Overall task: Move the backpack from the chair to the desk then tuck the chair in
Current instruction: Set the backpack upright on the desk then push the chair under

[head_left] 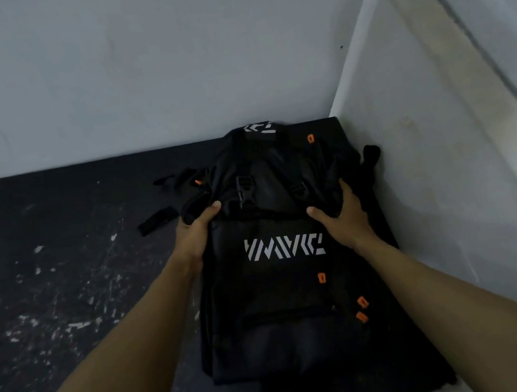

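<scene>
A black backpack (286, 287) with white lettering and small orange zipper tabs lies flat on the dark desk (56, 264), pushed into the right corner against the walls. My left hand (196, 232) grips its left side near the top, thumb over the fabric. My right hand (343, 212) grips the right side at about the same height. Loose black straps spread out to the left of the backpack and at its right edge. The chair is out of view.
The desk's dark top is scuffed with white chips on the left half. A pale wall (125, 64) runs along the back and a white wall (450, 163) closes the right side, with a window ledge (494, 19) above it.
</scene>
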